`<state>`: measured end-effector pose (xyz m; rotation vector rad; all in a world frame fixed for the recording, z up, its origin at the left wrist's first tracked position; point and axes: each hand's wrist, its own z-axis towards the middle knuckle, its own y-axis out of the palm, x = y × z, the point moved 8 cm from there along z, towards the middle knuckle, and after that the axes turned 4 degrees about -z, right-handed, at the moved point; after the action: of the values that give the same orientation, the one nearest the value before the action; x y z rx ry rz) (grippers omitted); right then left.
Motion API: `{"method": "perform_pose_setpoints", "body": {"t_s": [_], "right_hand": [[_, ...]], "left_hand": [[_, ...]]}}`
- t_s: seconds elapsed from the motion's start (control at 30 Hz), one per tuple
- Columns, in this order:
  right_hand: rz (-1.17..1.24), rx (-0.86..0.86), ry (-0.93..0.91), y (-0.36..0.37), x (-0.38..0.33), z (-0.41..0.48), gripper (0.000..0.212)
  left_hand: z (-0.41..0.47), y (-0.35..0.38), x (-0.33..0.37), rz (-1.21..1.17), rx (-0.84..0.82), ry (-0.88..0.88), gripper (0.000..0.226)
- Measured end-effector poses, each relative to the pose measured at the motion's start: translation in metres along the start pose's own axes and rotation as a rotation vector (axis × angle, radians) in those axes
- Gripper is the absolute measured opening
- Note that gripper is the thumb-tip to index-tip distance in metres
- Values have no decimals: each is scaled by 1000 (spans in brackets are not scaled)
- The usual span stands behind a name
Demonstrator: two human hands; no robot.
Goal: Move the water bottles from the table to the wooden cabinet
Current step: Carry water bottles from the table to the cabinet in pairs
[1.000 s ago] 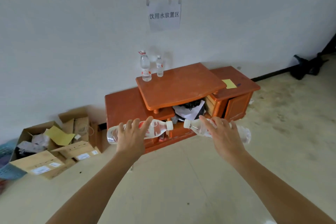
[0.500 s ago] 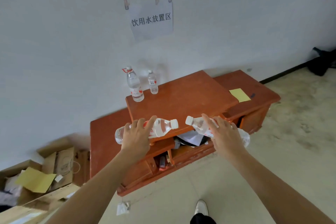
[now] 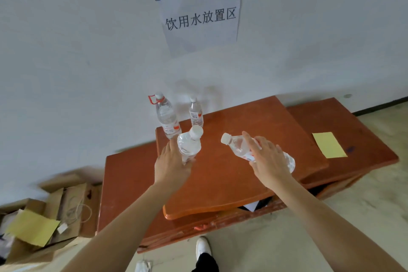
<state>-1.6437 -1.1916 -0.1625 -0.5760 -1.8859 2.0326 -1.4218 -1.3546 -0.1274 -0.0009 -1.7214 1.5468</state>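
The orange wooden cabinet stands against the white wall, its raised top below my hands. My left hand grips a clear water bottle that tilts up, white cap pointing toward the wall. My right hand holds a second clear bottle lying sideways, cap to the left, above the cabinet top. Two more bottles stand upright at the top's back left corner: a larger one with a red handle ring and a small one.
A yellow sheet lies on the cabinet's lower right section. A paper sign hangs on the wall above. Open cardboard boxes with papers sit on the floor at the left. My shoe is near the cabinet's front.
I have stepped closer, so the cabinet fills more of the view. Both hands have moved forward over the raised top. The left bottle has swung from sideways toward upright.
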Motion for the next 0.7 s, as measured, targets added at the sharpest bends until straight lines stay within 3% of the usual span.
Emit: {"method": "perform_pose_setpoints", "body": {"t_s": [0.33, 0.7], "right_hand": [[362, 66, 199, 53, -1, 129, 96], [866, 177, 277, 186, 1, 288, 88]], "left_hand": [[134, 65, -71, -323, -42, -230, 78], [226, 194, -130, -541, 109, -406, 84]]}}
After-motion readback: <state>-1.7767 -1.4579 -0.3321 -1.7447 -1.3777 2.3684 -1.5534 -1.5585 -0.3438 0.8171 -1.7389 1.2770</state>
